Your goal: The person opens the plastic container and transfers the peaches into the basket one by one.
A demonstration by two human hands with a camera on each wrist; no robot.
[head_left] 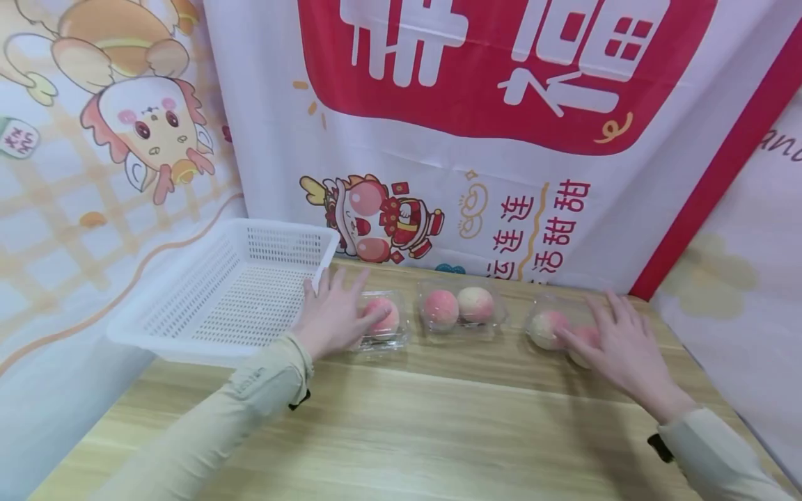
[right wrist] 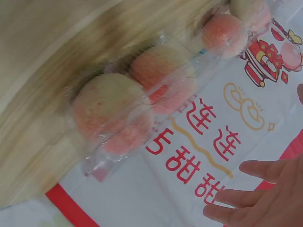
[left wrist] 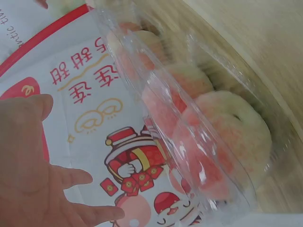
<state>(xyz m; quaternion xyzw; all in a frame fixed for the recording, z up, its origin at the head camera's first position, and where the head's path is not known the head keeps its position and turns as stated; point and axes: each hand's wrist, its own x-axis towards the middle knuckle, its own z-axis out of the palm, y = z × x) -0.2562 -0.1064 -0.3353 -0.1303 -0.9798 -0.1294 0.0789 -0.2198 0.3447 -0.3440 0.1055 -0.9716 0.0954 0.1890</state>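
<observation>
A person's left hand lies flat, fingers straight and spread, on top of a clear plastic clamshell box holding a pink peach-shaped bun. Nothing is gripped; the fingers only rest on the lid. The right hand lies the same way, fingers straight and spread, on a second clear box holding pink-and-cream buns near the right end of the table. Between the two, untouched, sits a third clear box with two buns side by side. All three boxes stand in a row along the far edge of the pale wooden table.

Just beside the left hand, touching or nearly touching the left box, is a white perforated plastic basket, which hangs partly over the table's left edge.

What could go wrong, as I judge it: the lids are thin and slick, so a flat press could crush the soft buns or make a box skid (the left wrist view shows how flimsy the plastic is). A nudge from the left arm might also tip the overhanging basket off the table.

Behind the table hangs a red-and-white banner with large white Chinese characters, cut off at the top. Smaller red characters lower down read 连连 and 甜甜. Cartoon dragon figures decorate it.
</observation>
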